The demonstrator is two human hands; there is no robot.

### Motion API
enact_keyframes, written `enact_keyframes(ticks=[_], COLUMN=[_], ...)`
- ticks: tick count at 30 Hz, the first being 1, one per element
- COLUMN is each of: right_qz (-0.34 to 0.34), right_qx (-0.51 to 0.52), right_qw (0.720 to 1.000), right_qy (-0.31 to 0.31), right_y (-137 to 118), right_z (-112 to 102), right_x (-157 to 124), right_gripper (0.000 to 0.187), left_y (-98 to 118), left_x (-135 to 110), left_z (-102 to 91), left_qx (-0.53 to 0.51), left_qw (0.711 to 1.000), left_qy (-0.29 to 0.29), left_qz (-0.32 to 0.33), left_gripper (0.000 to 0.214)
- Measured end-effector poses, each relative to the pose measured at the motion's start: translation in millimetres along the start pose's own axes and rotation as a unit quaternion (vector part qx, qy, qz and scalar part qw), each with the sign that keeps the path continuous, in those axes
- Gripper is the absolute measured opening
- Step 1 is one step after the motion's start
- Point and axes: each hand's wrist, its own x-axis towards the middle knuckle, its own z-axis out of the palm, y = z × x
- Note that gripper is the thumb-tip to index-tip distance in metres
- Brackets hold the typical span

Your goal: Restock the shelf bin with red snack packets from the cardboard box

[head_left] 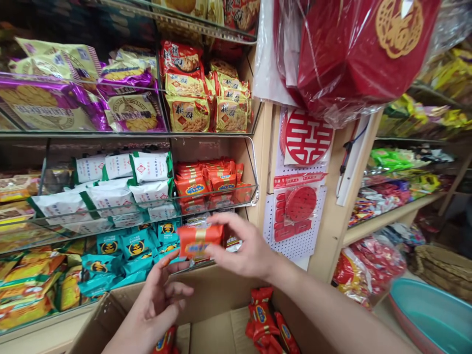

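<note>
Between thumb and fingers, my right hand [241, 248] grips a red snack packet [199, 240] with a gold band, slightly blurred. My left hand [162, 290] is just below and left of it, palm turned up, fingers apart and curled a little; a fingertip comes close to the packet's lower edge, and I cannot tell if it touches. Under both hands is an open cardboard box [210, 307] with several similar red packets [262, 319] lying in it. Ahead, a glass-fronted shelf compartment [254, 169] holds stacked red packets [191, 183].
White-and-green packets [110, 194] fill the neighbouring compartment, with teal packets [134, 246] below. Glass fronts edge the shelves. Plastic-wrapped red bags [332, 54] hang at upper right, above red cut-out decorations [309, 137] on a pegboard. A teal basin [435, 312] sits at lower right.
</note>
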Motion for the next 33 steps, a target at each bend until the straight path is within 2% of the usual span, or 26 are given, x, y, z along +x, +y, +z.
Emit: enact_keyframes(ticks=[3,5,7,9,13,17,24,33], right_qz=[-0.018,-0.032,-0.036,-0.020,0.043,0.175,0.310,0.304], right_qx=[-0.084,-0.153,-0.219,-0.276,-0.333,-0.362,-0.360,-0.352], right_qw=[0.987,0.970,0.955,0.946,0.940,0.915,0.878,0.877], right_qy=[0.139,0.185,0.196,0.167,0.056,0.015,0.051,0.122], right_y=[-7,-7,-3,4,25,42,44,61], right_z=[-34,-54,-69,-75,-70,-63,-55,-52], right_x=[22,40,61,82,119,148,181,178], right_gripper=[0.040,0.033,0.027,0.024,0.022,0.025,0.040,0.036], left_y=[-8,-15,-22,-26,-23,-18,-21,-32], left_x=[0,0,0,-2,-7,-13,-14,-11], left_z=[-1.1,-1.6,-2.1,-2.2,1.9,8.5,11.2,9.4], left_qx=[0.041,0.060,0.084,0.118,0.188,0.221,0.208,0.220], left_qw=[0.999,0.998,0.995,0.989,0.972,0.958,0.948,0.933], left_qy=[-0.011,-0.025,-0.055,-0.090,-0.140,-0.168,-0.206,-0.254], left_qz=[0.011,0.013,0.011,0.005,0.021,0.072,0.121,0.131], left_gripper=[0.050,0.046,0.045,0.044,0.038,0.036,0.049,0.041])
